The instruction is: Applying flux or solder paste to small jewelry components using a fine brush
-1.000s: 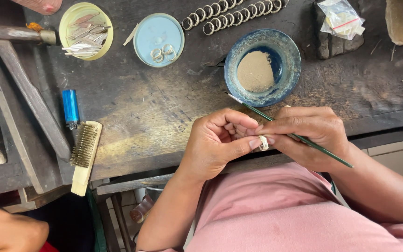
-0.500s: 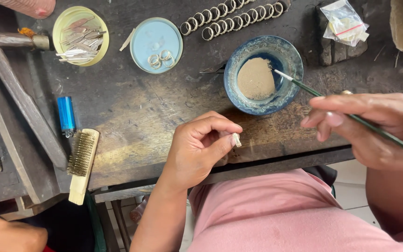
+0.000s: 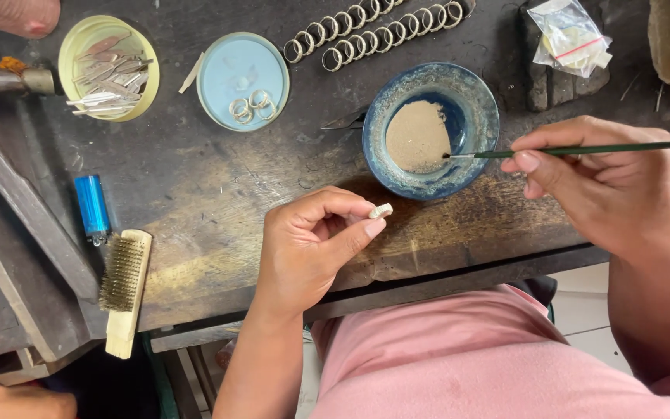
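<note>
I'm looking at a jeweller's workshop: scarred, stained wooden bench (image 3: 219,233), rows of metal rings (image 3: 374,27), wire brush (image 3: 124,287), yellow lid of metal scraps (image 3: 110,70), blue lid holding rings (image 3: 242,81), blue bowl of paste (image 3: 430,130), fine brush (image 3: 583,150).

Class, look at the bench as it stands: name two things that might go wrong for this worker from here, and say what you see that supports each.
1. The small pale ring is pinched only at the fingertips of the left hand, near the bench edge; it may slip and fall.
2. The right hand dips a thin brush into the blue bowl of tan powder; a nudge might spill it.
</note>
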